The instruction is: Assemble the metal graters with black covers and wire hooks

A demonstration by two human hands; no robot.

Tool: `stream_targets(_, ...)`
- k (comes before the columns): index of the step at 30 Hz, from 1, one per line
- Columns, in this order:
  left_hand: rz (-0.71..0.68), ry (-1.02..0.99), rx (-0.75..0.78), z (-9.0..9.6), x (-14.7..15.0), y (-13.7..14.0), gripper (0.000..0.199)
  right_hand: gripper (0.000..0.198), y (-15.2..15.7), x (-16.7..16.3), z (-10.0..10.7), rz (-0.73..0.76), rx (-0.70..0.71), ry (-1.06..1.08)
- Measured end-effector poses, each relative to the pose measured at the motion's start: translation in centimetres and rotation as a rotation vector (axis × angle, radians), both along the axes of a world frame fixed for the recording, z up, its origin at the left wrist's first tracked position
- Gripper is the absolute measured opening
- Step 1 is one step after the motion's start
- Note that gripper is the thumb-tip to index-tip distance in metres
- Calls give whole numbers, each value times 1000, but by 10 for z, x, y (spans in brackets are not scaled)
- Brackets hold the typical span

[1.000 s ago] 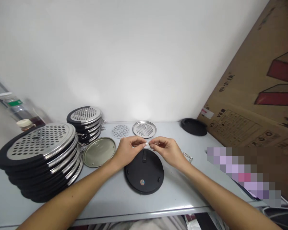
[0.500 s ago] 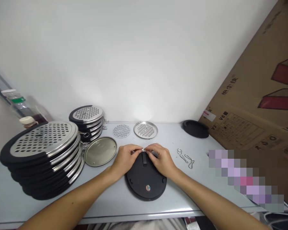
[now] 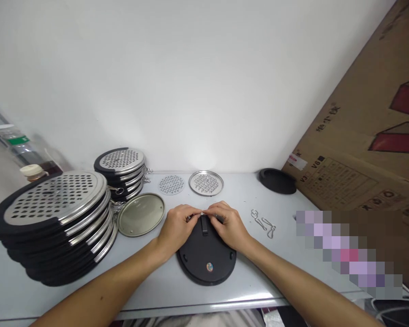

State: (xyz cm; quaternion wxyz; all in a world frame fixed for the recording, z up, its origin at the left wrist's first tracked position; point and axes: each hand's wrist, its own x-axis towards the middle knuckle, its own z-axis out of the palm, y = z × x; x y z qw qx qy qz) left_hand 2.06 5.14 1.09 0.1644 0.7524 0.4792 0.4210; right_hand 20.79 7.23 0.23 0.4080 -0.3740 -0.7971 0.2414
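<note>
A round black disc [image 3: 207, 254] lies on the table with a small coloured sticker [image 3: 209, 267] and a raised black strap [image 3: 205, 225] at its far end. My left hand [image 3: 181, 227] and my right hand [image 3: 225, 223] meet over that far edge, fingers pinched together. Between the fingertips shows a tiny bit of shiny metal [image 3: 202, 213]; the fingers cover most of it and its kind is unclear. To the right of my right hand lie two loose wire spring clips [image 3: 259, 220].
Two stacks of black-and-steel perforated discs, a large one [image 3: 54, 200] and a smaller one [image 3: 122, 160], stand left. Nearby lie a greenish metal lid [image 3: 141, 215], a perforated sheet [image 3: 171, 185], a rimmed perforated plate [image 3: 206, 183] and a black round cover [image 3: 277, 180]. A cardboard box [image 3: 361, 150] borders the right.
The view has shifted slightly. Both hands stay at the disc's far edge, with fingertips drawn a little closer and less of the metal bit showing.
</note>
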Motion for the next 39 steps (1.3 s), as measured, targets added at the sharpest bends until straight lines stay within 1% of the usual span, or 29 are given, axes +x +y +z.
stream_targets(6,36,-1,-15,-1,-1,0,16,36,1,0,-1,20,-15,11)
stream_targets(15,-7,39,43,-3,-3,-2,22,38,-1,-2,-2,-12,-2,6)
stream_targets(19,-26,83,53,-5,-4,-2,25,37,-1,-4,-2,-19,7,9)
stream_targets(23,-36,134,67,-6,-5,0,25,36,-1,-5,-3,-26,14,15)
stream_targets(27,-79,171,84,-4,-3,0,27,32,-1,-5,-4,-75,22,14)
stream_targets(32,-121,157,90,-5,-2,3,26,28,-2,-5,-7,-120,2,-5)
stream_targets(35,-118,160,76,-5,-2,5,26,26,2,-3,-9,-141,-65,-8)
stream_targets(37,-91,163,83,0,-2,1,26,25,7,1,-10,-139,-163,9)
stream_targets(39,-82,205,79,9,-2,-12,26,25,13,7,-10,-110,-277,43)
